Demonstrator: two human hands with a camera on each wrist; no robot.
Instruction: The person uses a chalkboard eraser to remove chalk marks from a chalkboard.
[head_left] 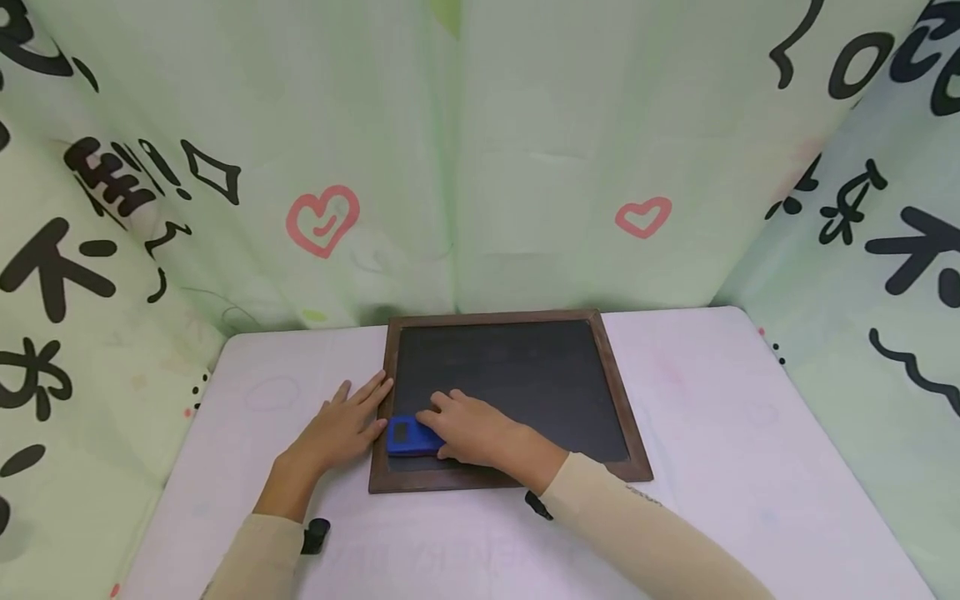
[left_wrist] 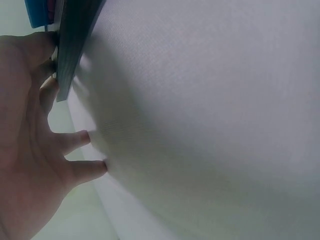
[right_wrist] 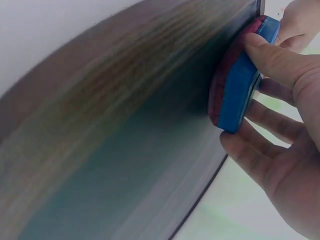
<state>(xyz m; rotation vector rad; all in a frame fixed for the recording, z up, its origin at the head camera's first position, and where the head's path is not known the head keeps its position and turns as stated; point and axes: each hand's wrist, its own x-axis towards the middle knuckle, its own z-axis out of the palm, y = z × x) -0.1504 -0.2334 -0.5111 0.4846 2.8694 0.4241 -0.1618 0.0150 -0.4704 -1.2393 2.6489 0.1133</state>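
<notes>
A small blackboard (head_left: 510, 375) with a brown wooden frame (head_left: 633, 417) lies on the table. My right hand (head_left: 480, 429) grips a blue board eraser (head_left: 412, 437) at the board's lower left corner. In the right wrist view the thumb and fingers pinch the blue back of the eraser (right_wrist: 237, 92), whose dark red pad (right_wrist: 222, 80) faces the board. My left hand (head_left: 341, 429) has its fingers spread, with fingertips and thumb at the frame's left side. In the left wrist view two fingertips of the left hand (left_wrist: 30, 135) reach down to the tabletop.
The table has a pale pinkish-white cover (head_left: 712, 392). Light green curtains (head_left: 525, 167) with black lettering and pink hearts enclose it at the back and both sides. A black strap piece (head_left: 316, 536) shows at the left wrist, another (head_left: 537, 505) at the right.
</notes>
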